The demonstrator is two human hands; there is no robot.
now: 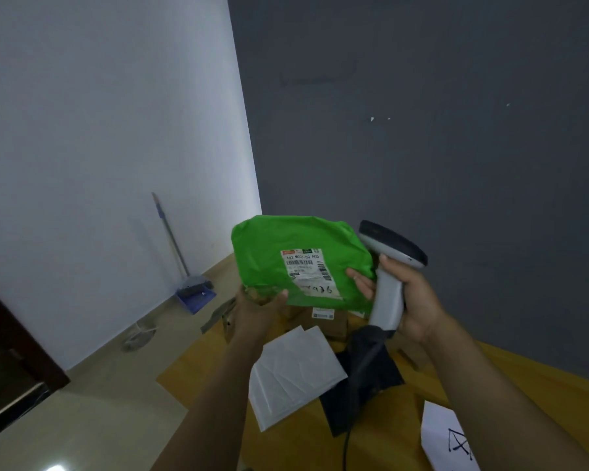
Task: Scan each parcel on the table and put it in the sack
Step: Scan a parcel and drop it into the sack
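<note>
held parcel [279, 253]: plain bright green wrap.
shipping label [312, 277]: white; black print and barcodes; small orange and green marks along its top edge.
scanner [386, 294]: light grey handle, black head.
padded envelope [293, 372]: plain white, lower centre.
flat parcel [371, 375]: black, right of the envelope.
box [334, 324]: brown cardboard with a small white label.
table [388, 443]: yellow-orange.
sheet [442, 433]: white with black marker strokes, lower right.
left wall [99, 113]: pale bluish white.
right wall [456, 130]: dark grey.
dustpan [198, 297]: blue.
door [7, 351]: dark brown, lower left.
floor [99, 385]: beige.
</note>
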